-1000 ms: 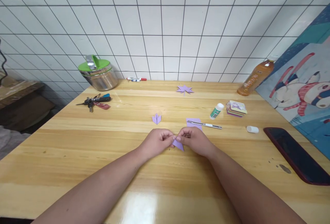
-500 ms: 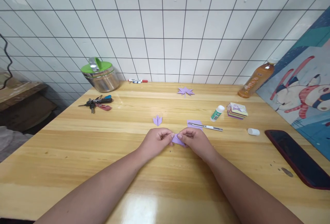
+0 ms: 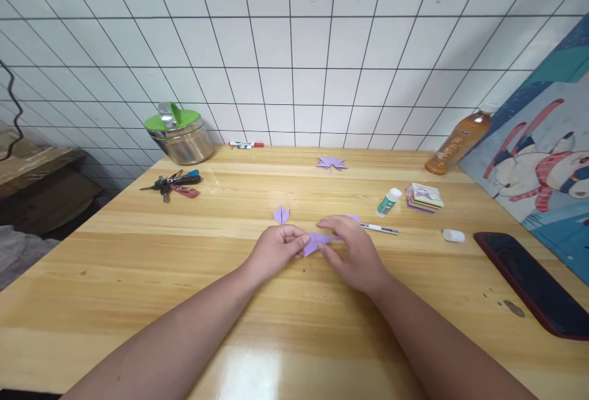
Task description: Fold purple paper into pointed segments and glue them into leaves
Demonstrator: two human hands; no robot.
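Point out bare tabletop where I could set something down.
Wide bare tabletop lies between the key bunch and left forearm; another patch, between right forearm and smartphone, has dark spots. It's crowded around the folded purple paper, right hand, craft knife, glue stick and paper stack.

The lettering [image 3: 451,148] on the bottle [image 3: 470,131] and the label [image 3: 385,206] on the glue stick [image 3: 389,202] are too blurred to read.
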